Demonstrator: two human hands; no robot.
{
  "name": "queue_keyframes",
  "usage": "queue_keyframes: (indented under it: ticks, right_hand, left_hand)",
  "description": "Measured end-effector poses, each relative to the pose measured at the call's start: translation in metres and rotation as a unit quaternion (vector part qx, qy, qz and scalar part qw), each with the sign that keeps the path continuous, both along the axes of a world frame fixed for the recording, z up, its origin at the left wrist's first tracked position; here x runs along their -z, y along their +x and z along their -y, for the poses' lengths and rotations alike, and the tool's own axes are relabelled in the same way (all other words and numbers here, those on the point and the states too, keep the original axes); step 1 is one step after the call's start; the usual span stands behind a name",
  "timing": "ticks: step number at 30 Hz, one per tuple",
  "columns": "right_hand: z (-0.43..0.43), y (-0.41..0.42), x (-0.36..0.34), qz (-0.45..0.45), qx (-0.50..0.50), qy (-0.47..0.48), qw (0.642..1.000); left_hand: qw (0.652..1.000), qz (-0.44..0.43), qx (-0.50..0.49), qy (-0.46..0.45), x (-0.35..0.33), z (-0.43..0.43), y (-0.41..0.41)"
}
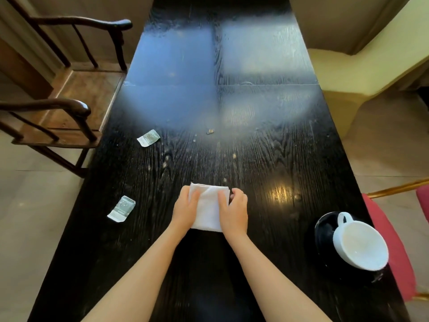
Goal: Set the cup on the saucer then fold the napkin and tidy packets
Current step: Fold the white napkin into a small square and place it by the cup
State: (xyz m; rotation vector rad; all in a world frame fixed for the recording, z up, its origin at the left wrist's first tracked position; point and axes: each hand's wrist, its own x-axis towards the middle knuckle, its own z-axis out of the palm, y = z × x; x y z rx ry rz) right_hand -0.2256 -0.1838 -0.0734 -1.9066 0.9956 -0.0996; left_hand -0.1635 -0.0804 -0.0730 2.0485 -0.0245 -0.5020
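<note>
**Napkin fold in progress, packets still loose**

Head view: the cup [360, 245] already sits on the dark saucer [323, 225] near the table's right edge, so that step looks done. Both hands are pressed flat on the white napkin [207, 206], left hand [185, 206] and right hand [233, 211] side by side, fingers bent over the cloth (mid-fold, I'd say). Next up: one more crease, then collecting the near packet [121, 209] and far packet [148, 138]. Both lie well apart on the left, with open table [232, 147] between.
</note>
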Motion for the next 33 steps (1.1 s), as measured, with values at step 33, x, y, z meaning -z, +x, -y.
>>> queue_keyframes:
  ticks: [33]
  right_hand:
    - [0.001,-0.079,-0.036,-0.043,-0.147,0.032,0.988]
  left_hand:
    - [0.974,-0.165,-0.152,-0.038,-0.036,-0.014,-0.110]
